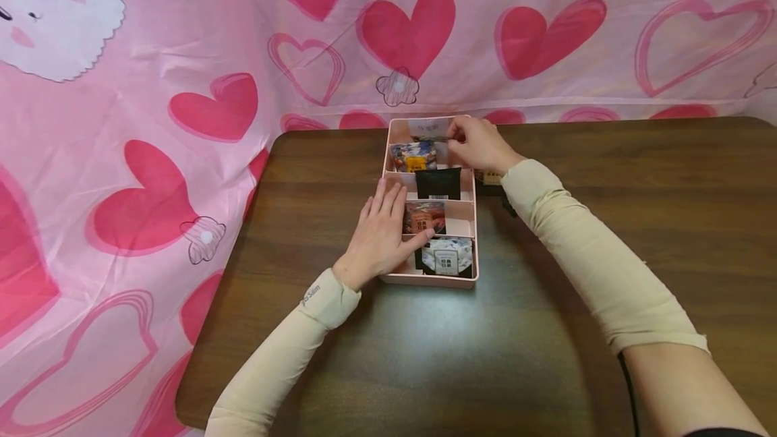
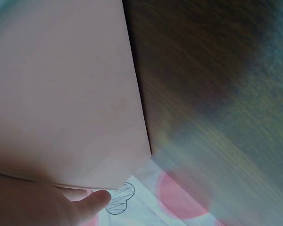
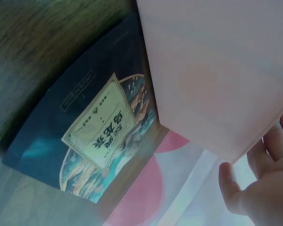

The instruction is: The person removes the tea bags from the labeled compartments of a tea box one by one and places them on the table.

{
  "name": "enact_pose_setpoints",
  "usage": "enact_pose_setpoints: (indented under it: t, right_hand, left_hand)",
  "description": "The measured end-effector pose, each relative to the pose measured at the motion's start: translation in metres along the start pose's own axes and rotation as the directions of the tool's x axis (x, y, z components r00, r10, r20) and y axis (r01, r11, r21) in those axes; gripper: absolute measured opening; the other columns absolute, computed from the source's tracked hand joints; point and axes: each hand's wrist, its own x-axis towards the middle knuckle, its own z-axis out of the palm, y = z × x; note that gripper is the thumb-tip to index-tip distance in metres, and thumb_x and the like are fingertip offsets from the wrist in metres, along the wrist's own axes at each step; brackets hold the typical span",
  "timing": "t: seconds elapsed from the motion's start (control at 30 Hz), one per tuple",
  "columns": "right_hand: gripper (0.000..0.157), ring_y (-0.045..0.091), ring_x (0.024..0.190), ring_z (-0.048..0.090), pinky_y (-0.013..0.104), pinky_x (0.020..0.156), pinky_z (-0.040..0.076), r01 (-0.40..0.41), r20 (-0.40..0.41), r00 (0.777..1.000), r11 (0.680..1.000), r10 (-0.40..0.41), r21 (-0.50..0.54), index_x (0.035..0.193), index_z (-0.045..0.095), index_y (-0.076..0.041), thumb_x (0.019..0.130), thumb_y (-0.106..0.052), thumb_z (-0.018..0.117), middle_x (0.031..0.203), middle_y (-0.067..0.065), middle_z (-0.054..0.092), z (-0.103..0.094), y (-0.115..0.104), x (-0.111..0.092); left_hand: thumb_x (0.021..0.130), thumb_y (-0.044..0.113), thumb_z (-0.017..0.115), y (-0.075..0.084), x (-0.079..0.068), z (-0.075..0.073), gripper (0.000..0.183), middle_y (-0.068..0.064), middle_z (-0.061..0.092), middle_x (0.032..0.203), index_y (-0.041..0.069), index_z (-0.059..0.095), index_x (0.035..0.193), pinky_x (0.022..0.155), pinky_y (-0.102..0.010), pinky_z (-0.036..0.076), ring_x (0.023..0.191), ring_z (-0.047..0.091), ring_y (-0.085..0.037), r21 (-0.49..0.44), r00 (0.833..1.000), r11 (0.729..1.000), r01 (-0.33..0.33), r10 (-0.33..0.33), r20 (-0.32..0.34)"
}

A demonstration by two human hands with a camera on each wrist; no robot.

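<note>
A pink divided box stands lengthwise on the table with tea sachets in its compartments. My left hand rests along the box's left rim, fingers straight and thumb reaching over the front compartments. Over the farthest compartment my right hand pinches the edge of a sachet, partly hidden by the fingers. Nearer sit a blue-and-orange sachet, a black one, a reddish one and a white-patterned one. In the right wrist view, the thumb is at the box's outer wall.
A dark sachet with a pale label lies on the table against the box's right side, mostly under my right wrist in the head view. The brown wooden table meets a pink heart-printed cloth behind and at left.
</note>
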Motion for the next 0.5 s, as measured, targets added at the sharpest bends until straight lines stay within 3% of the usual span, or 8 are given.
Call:
enact_pose_setpoints:
  t: [0.13, 0.27, 0.5]
  right_hand:
    - [0.023, 0.03, 0.097, 0.06, 0.047, 0.093, 0.046, 0.001, 0.006, 1.0, 1.0, -0.001, 0.011, 0.11, 0.06, -0.003, 0.092, -0.016, 0.055, 0.11, 0.016, 0.064, 0.0029, 0.0016, -0.0005]
    - [0.026, 0.032, 0.103, 0.06, 0.051, 0.1, 0.038, 0.01, 0.012, 1.0, 1.0, -0.01, -0.005, 0.116, 0.063, -0.005, 0.095, -0.019, 0.056, 0.114, 0.015, 0.066, 0.0051, 0.0016, 0.0007]
    - [0.023, 0.032, 0.1, 0.057, 0.046, 0.088, 0.028, 0.025, -0.02, 0.999, 0.997, -0.027, -0.07, 0.112, 0.068, -0.007, 0.097, -0.02, 0.056, 0.104, 0.013, 0.069, 0.005, 0.001, 0.0017]
  left_hand:
    - [0.09, 0.073, 0.034, 0.0002, -0.0006, 0.001, 0.093, -0.012, 0.021, 0.161, 0.006, 0.023, 0.153, 0.118, -0.054, 0.019, 0.152, 0.001, -0.028, 0.004, 1.0, 1.0, 0.002, -0.002, 0.007]
    - [0.09, 0.073, 0.034, 0.0003, -0.0007, 0.0015, 0.093, -0.012, 0.021, 0.161, 0.006, 0.022, 0.153, 0.118, -0.055, 0.019, 0.152, 0.001, -0.028, 0.004, 1.0, 1.0, 0.003, -0.003, 0.011]
    - [0.089, 0.074, 0.033, 0.0, -0.0005, 0.0006, 0.094, -0.012, 0.022, 0.161, 0.006, 0.022, 0.153, 0.118, -0.055, 0.019, 0.152, 0.0, -0.028, 0.004, 1.0, 1.0, 0.003, -0.003, 0.006]
